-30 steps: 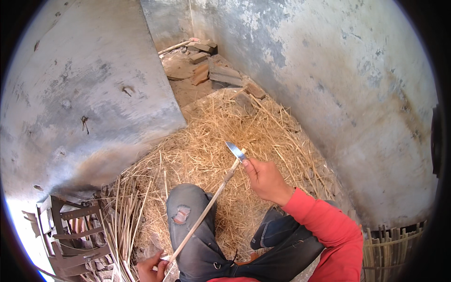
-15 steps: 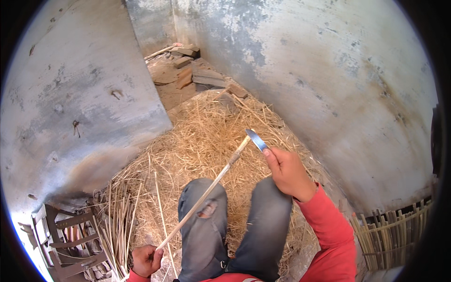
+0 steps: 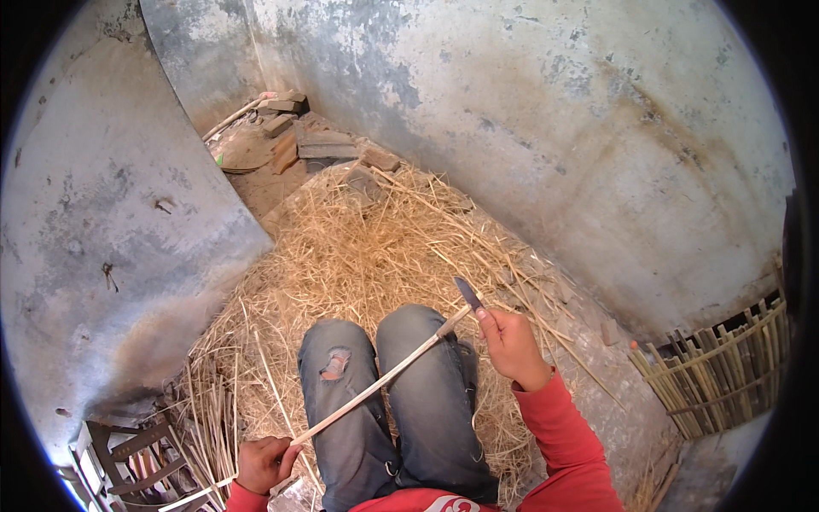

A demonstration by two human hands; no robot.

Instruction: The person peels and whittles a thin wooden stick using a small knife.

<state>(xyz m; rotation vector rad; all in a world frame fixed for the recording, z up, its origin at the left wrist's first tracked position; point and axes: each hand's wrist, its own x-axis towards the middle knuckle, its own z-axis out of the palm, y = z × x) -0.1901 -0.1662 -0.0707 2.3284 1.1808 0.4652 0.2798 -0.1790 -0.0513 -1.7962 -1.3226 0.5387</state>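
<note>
A long, pale bamboo strip [image 3: 368, 392] slants over my thighs, rising from lower left to the right. Its lower part is gripped in my closed left hand [image 3: 263, 463], and a short tail sticks out behind that hand. My right hand [image 3: 512, 346] is closed around a knife, its thumb against the base of the short dark blade [image 3: 467, 293]. The blade crosses the strip's far end; whether it cuts in cannot be made out. Most of the knife's handle is hidden in my fist.
Thin shavings [image 3: 358, 247] cover the floor around my legs. Long strips [image 3: 213, 384] are bunched at the left beside a dark slatted frame [image 3: 141, 452]. A slatted basket [image 3: 725, 367] stands at the right. Bricks [image 3: 324, 141] lie in the far corner between the walls [image 3: 529, 111].
The view has swung to the right. My right hand and knife have come lower and nearer, and the strip slants less steeply. My knees have shifted closer together. Both hands keep their holds.
</note>
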